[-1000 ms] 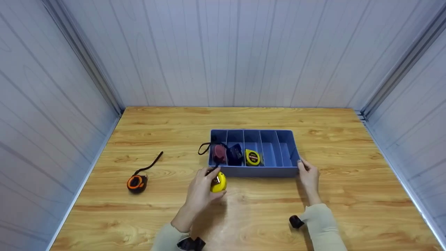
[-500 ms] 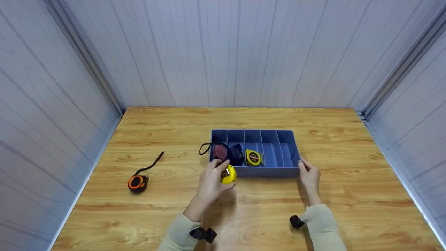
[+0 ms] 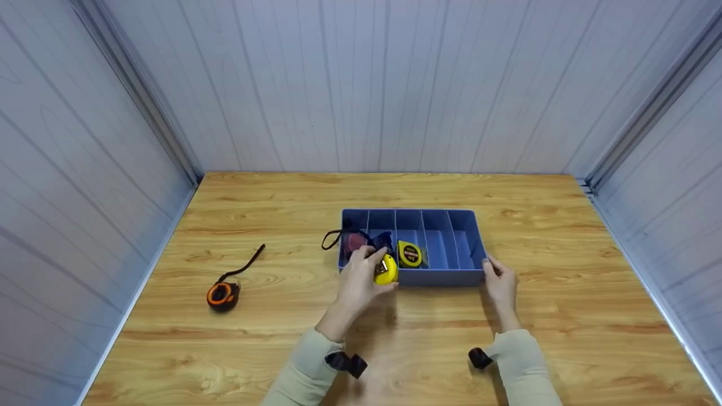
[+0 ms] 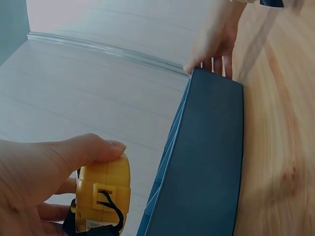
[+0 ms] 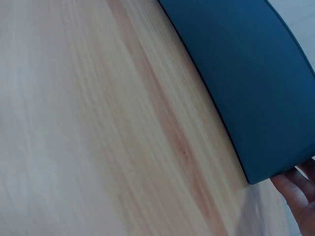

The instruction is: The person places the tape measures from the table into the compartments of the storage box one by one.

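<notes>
— What is nearest?
— The left hand (image 3: 357, 282) grasps a yellow tape measure (image 3: 388, 272) near the front edge of the blue tray (image 3: 440, 278), and the right hand (image 3: 501, 286) grips the tray's right front corner.
— And the surface?
— A wood-grain table (image 3: 440, 327); on it, left of the tray, lies an orange-black tape measure (image 3: 223, 297).
— Farther?
— Beyond the tray stands a pale, panelled wall (image 3: 361, 90).

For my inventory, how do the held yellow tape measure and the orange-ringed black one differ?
The left hand grips the yellow tape; the black tape lies on the table. The yellow tape looks mostly yellow; the black tape is ringed in orange. Both have black cords.
</notes>
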The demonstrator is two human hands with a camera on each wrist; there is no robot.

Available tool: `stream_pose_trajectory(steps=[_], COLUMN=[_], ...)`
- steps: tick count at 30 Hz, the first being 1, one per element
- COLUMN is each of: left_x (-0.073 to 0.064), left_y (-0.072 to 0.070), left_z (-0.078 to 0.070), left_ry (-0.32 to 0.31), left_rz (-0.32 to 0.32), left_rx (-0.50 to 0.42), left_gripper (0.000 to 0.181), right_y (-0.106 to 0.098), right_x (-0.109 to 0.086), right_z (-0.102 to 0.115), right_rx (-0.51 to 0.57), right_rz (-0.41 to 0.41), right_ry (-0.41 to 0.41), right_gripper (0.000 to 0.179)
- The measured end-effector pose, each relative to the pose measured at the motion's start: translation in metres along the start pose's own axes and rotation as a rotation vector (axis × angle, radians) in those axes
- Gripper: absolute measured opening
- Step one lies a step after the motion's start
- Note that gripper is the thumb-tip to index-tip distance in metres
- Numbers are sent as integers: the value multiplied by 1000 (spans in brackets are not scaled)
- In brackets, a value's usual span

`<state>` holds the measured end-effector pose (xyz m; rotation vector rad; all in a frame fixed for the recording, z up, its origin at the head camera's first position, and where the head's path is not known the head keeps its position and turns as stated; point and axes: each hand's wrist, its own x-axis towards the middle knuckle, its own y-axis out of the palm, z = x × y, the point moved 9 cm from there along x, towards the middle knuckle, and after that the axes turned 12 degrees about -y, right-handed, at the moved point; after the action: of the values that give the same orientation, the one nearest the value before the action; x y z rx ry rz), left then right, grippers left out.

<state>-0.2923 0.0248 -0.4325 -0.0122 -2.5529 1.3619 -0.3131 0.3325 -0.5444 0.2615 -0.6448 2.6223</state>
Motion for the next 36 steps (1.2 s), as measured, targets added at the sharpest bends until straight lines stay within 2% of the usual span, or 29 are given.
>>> stream_pose_trajectory(steps=[6, 17, 28, 36], left_x=[9, 25, 38, 48], left_y=[7, 16, 26, 42], left_z=[-7, -21, -37, -42], left_ry=[-9, 10, 35, 1], left_rz=[23, -7, -5, 47], left_rx=[2, 36, 72, 134], left_gripper=[66, 67, 67, 68], right_y=[0, -1, -2, -2], right_x=[0, 0, 1, 1], right_z=[0, 1, 4, 1], right_rx=[-4, -7, -20, -30], right_rz=[-5, -13, -33, -18], right_ry=[-6, -19, -50, -12], right_gripper=[35, 35, 33, 36])
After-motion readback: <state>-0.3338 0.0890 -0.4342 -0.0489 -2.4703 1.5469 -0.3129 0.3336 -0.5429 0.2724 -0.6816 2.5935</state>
